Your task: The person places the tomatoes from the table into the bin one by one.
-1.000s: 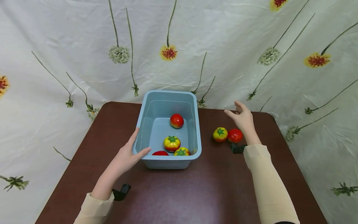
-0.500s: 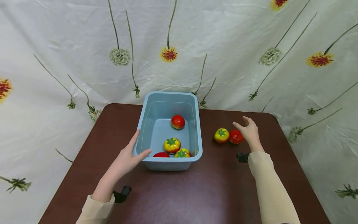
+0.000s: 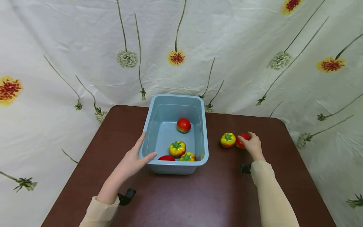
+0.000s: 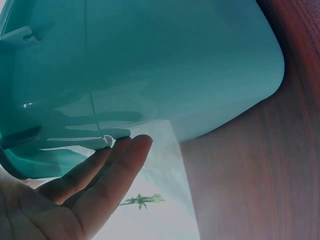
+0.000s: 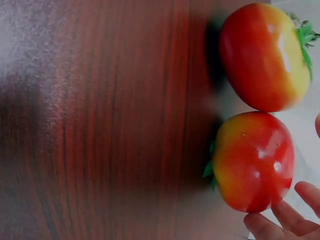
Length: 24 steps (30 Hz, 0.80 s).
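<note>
cloth (image 3: 93, 37) printed with long-stemmed flowers fills the background and meets the far edge of a dark, wood-grained table (image 3: 181, 198). left of the table's middle, by that edge, stands a blue-grey plastic tub (image 3: 206, 135) with four tomatoes (image 3: 177, 148) inside. the left hand (image 3: 131, 162) rests at its left rim, thumb and forefinger spread; the left wrist view shows fingers stretched against the outer wall.

the right hand (image 3: 251, 147), well to the right of the tub and clearly the nearer one, has thumb and fingers apart around a red tomato (image 5: 255, 162) on the table. its fingertips touch one side; no thumb contact shows. this tomato lies to the left of the palm, roundish, with no clear long axis.

a yellow-and-red tomato (image 3: 228, 140) is just beside it on the tub side, so that looks the tight side. bare table lies behind the pair, to the right, and most widely towards the person; the raised right rim stands between them and the tub's inside.
</note>
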Tool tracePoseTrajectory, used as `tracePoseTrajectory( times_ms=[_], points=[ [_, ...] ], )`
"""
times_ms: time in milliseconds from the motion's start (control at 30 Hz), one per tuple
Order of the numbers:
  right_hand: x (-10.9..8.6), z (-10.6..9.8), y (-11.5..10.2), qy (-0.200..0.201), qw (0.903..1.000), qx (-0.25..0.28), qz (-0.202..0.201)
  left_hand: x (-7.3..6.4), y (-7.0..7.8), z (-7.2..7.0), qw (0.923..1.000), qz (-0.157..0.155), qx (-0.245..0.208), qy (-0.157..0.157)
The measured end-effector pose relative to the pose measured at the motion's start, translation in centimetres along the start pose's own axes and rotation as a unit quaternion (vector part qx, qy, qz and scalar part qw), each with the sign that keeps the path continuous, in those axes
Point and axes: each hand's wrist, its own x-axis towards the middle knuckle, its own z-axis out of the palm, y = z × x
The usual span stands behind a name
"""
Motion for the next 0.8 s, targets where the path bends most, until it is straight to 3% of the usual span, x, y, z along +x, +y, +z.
tracePoseTrajectory(
  times_ms=[267,500,800],
  points=[
    [-0.4,0.7,0.8,-0.012,0.9998,-0.003,0.017,0.0,-0.1,0.1,1.0,-0.001,-0.001,0.0],
    [-0.1,1.1,1.4,0.003,1.0,-0.001,0.009,0.0,-0.2,0.2,1.0,0.002,-0.002,0.003],
    [0.1,1.4,1.4,-0.012,0.9998,0.006,0.014,0.0,-0.1,0.0,1.0,-0.001,-0.004,0.004]
  ],
)
